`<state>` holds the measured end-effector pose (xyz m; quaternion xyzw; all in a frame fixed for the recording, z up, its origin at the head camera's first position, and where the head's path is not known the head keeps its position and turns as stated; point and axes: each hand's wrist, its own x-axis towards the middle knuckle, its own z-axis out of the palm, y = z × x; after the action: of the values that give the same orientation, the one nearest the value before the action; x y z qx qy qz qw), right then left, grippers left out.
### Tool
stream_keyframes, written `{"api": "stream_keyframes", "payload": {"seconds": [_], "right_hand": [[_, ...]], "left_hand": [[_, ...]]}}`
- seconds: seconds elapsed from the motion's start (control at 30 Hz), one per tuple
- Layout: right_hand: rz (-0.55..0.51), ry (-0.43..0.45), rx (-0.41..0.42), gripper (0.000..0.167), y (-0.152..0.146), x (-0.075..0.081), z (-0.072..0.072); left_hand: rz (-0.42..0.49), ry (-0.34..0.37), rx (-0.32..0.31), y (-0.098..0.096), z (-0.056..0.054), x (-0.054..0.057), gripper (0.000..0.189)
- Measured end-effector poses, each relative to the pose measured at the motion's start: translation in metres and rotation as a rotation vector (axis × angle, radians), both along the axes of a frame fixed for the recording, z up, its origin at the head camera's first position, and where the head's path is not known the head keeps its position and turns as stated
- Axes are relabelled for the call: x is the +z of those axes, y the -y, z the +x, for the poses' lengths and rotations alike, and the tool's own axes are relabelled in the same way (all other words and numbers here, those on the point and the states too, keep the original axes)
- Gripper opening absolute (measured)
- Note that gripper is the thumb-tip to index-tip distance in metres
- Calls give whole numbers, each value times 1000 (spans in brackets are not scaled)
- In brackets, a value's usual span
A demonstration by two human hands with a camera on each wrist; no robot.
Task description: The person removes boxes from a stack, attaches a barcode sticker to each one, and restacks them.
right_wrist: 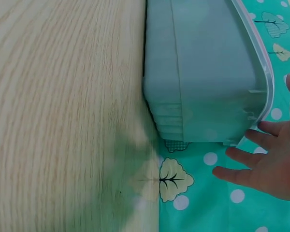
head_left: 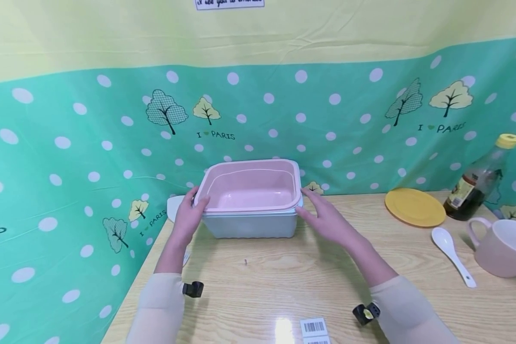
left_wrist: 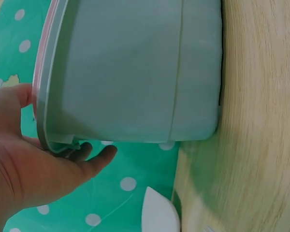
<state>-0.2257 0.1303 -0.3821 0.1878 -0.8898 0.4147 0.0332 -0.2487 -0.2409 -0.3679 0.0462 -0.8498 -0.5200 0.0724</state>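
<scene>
A light blue plastic box (head_left: 250,225) stands on the table against the backdrop, with a pink basin (head_left: 253,188) nested in its top. My left hand (head_left: 188,215) holds the left end by the rim. In the left wrist view, its thumb (left_wrist: 24,94) lies against the pink edge and its other fingers reach under the blue rim. At the opposite end, my right hand (head_left: 328,220) has its fingers spread and nearly straight. Those fingertips (right_wrist: 261,126) are at the rim's corner; whether they all touch is unclear.
Right of the box are a yellow plate (head_left: 414,207), a bottle of dark sauce (head_left: 475,184), a white spoon (head_left: 451,253) and a pink mug (head_left: 505,251). A white object (left_wrist: 159,212) lies beyond the left hand. A barcode label (head_left: 314,328) is at the front.
</scene>
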Motion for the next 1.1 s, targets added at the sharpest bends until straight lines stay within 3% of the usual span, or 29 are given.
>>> {"api": "stream_keyframes", "payload": {"seconds": [0.33,0.57,0.83,1.1], "right_hand": [[-85,56,25,69,-1,-5,-8],[-216,103,57,62,-1,-2,-11],[-328,219,66,61,-1,1,-9],[-363,214,79,62,-2,0,-11]], "left_hand": [[62,6,-33,4,-3,-4,68],[70,17,-44,8,-4,-4,66],[105,20,-42,7,-4,-2,67],[130,7,-36,6,-3,2,65]]}}
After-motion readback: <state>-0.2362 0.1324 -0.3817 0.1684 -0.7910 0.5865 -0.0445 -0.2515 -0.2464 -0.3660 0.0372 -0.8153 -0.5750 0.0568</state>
